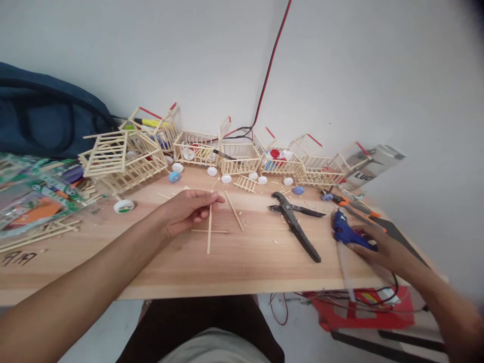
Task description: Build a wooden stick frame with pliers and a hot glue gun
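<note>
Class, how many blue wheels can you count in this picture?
3: the first wheel beyond the left hand, the second wheel beyond the pliers, the third wheel just beyond the glue gun. More may be hidden among the carts.

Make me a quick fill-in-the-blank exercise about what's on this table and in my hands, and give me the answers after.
1. Your left hand holds a thin wooden ____.
2. Your right hand is on a glue gun whose body is coloured ____.
3. Between your two hands, a pair of black ____ lies on the table.

Missing words: stick; blue; pliers.
</note>
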Demonstrator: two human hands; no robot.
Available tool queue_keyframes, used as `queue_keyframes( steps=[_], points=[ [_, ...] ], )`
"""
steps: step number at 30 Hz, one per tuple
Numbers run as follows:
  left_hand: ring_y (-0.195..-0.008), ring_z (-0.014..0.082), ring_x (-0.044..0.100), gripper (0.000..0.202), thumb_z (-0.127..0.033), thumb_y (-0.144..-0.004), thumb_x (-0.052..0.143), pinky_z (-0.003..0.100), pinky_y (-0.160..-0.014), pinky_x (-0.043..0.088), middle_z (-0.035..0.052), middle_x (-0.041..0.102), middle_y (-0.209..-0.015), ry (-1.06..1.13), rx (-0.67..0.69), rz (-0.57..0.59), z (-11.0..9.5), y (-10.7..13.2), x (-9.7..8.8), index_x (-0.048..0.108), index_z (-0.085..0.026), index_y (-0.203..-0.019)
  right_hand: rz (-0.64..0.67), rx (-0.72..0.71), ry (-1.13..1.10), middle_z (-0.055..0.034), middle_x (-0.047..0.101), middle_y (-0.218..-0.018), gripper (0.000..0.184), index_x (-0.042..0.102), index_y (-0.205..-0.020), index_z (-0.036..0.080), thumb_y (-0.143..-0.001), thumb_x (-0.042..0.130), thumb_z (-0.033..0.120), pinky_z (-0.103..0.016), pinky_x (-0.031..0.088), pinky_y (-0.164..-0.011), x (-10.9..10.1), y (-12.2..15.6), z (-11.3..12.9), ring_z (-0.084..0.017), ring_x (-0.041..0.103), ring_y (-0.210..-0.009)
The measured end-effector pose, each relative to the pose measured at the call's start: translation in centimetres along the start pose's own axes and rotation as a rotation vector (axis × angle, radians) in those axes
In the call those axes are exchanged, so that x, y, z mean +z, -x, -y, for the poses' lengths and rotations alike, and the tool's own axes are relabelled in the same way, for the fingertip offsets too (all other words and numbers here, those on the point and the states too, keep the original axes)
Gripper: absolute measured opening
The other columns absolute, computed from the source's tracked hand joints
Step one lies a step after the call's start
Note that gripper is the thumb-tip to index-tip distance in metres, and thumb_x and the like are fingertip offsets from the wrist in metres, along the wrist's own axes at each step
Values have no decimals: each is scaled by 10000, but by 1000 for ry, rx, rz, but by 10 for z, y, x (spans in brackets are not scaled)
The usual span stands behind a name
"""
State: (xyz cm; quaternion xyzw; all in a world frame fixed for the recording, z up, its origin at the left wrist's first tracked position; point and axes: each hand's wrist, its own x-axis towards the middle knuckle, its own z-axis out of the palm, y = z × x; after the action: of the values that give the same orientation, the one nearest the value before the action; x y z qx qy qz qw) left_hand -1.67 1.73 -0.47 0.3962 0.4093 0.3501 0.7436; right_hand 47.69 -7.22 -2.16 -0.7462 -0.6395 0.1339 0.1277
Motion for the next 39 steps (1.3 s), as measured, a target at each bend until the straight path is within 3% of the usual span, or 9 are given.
queue_keyframes(
  steps=[5, 9, 11, 15, 18, 21, 26, 33, 39],
  points=[
    [-465, 11, 389, 241, -295, -718, 749, 109, -358, 266, 19, 579, -658, -3, -1, 16, 0, 1, 0, 723, -83, -828, -26, -18, 55, -158, 616, -1230, 440, 638, -1045, 283, -643, 707, 446, -351, 483, -705, -22, 7, 32, -280, 638, -968],
    [-469, 12, 384, 278, -326, -697, 764, 113, -367, 255, 22, 582, -644, -1, 26, 23, 1, -1, -2, 725, -82, -824, -265, -56, 197, -106, 691, -1038, 383, 648, -1016, 286, -706, 597, 506, -363, 468, -622, -28, 16, 116, -236, 637, -686],
    [-471, 12, 385, 293, -336, -686, 770, 115, -369, 253, 22, 586, -652, -1, 48, 21, 3, -1, -4, 725, -83, -827, -284, -195, 118, -87, 703, -908, 355, 651, -976, 260, -773, 535, 528, -338, 464, -624, -15, 16, 170, -216, 626, -670],
    [-472, 8, 394, 318, -359, -678, 770, 123, -375, 252, 20, 601, -679, -10, 82, 25, 4, -1, -5, 718, -88, -834, -51, -450, -51, -55, 697, -834, 225, 646, -883, 217, -848, 497, 383, -293, 446, -668, 35, -3, 259, -187, 624, -741],
    [-465, 12, 403, 341, -384, -674, 765, 135, -376, 251, 24, 608, -681, -38, 107, -2, 3, 1, -4, 708, -82, -821, 62, -407, 28, -53, 684, -782, 188, 630, -813, 200, -824, 555, 372, -280, 401, -608, 74, -26, 294, -181, 605, -684],
    [-452, 19, 410, 359, -409, -661, 765, 148, -376, 255, 27, 618, -667, -70, 153, -40, 1, 3, -1, 697, -80, -786, 95, -298, 173, -86, 681, -794, 190, 613, -798, 194, -812, 574, 379, -286, 361, -568, 96, -39, 310, -219, 614, -705],
    [-428, 24, 394, 312, -396, -681, 747, 170, -383, 259, 22, 618, -604, -107, 213, -89, -4, 9, 3, 664, -96, -655, 87, -284, 200, -107, 679, -785, 138, 603, -757, 185, -831, 505, 248, -291, 372, -603, 103, -43, 309, -223, 623, -733],
    [-413, 31, 390, 336, -415, -675, 748, 173, -382, 261, 5, 578, -534, -110, 236, -155, -5, 8, 2, 674, -88, -698, -29, -330, -596, -28, 665, -742, 182, 588, -883, 182, -830, 542, 349, -252, 434, -605, 101, -37, 285, -148, 607, -641],
    [-440, 27, 422, 349, -392, -660, 764, 164, -369, 282, 45, 650, -694, -72, 243, -140, -2, 4, 1, 667, -69, -752, 19, -310, -912, 10, 589, -629, 276, 567, -786, 183, -819, 584, 457, -211, 359, -464, 98, -20, 296, -90, 475, -487]
  ],
)
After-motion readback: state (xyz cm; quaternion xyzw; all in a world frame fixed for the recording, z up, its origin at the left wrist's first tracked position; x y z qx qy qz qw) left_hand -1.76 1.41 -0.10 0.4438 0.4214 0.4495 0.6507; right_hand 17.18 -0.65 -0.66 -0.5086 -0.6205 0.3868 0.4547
